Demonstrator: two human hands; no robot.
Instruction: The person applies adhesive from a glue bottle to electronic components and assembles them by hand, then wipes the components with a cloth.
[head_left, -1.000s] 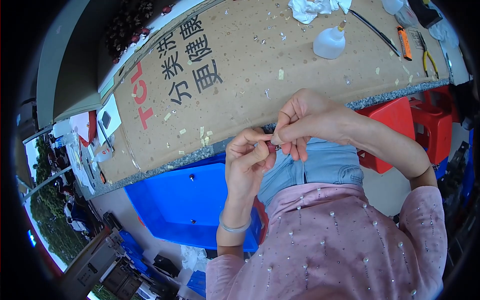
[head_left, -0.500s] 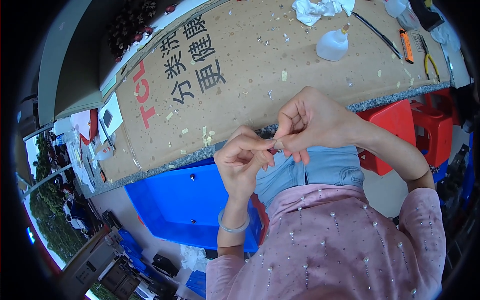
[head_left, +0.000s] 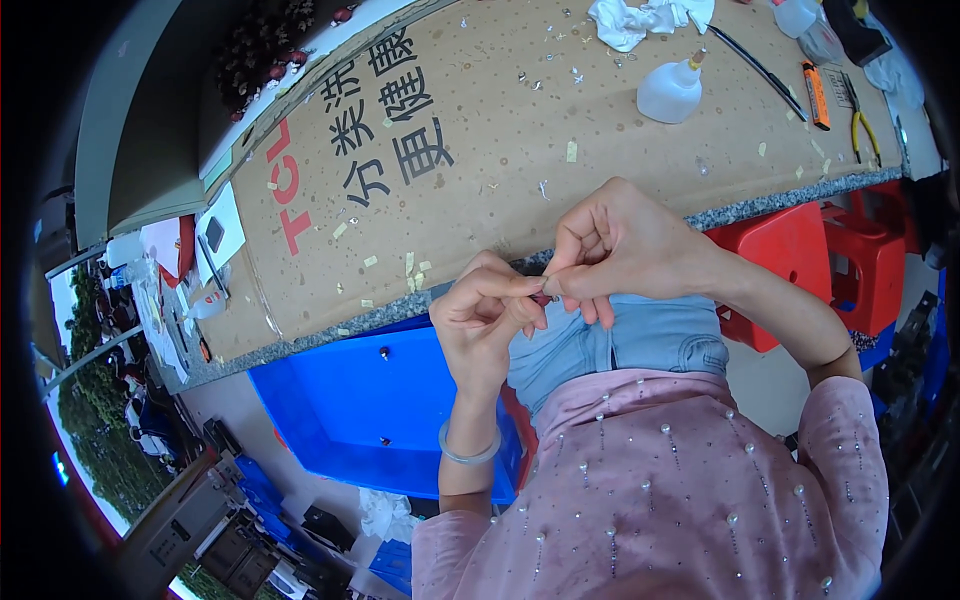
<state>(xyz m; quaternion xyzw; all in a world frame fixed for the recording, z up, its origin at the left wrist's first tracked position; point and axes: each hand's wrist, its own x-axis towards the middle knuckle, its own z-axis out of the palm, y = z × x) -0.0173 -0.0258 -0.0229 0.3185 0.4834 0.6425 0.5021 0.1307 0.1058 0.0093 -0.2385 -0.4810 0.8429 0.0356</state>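
My left hand (head_left: 475, 320) and my right hand (head_left: 630, 245) meet above my lap, just off the table's near edge. A tiny dark red piece (head_left: 542, 299) shows at the left fingertips; its kind is too small to tell. The left thumb and forefinger are closed on it. Against the same spot, the right thumb and forefinger press together in a pinch, and what lies between them is hidden. The other right fingers are curled.
Brown cardboard (head_left: 480, 150) with pale scraps covers the table. Toward the far right are a squeeze bottle (head_left: 670, 92), crumpled tissue (head_left: 640, 22), an orange box (head_left: 815, 95) and yellow-handled pliers (head_left: 860, 130). A blue bin (head_left: 350, 400) stands below left, a red stool (head_left: 780, 260) at right.
Almost nothing differs. Both hands keep the same pinch, with only a very slight shift of the fingers.
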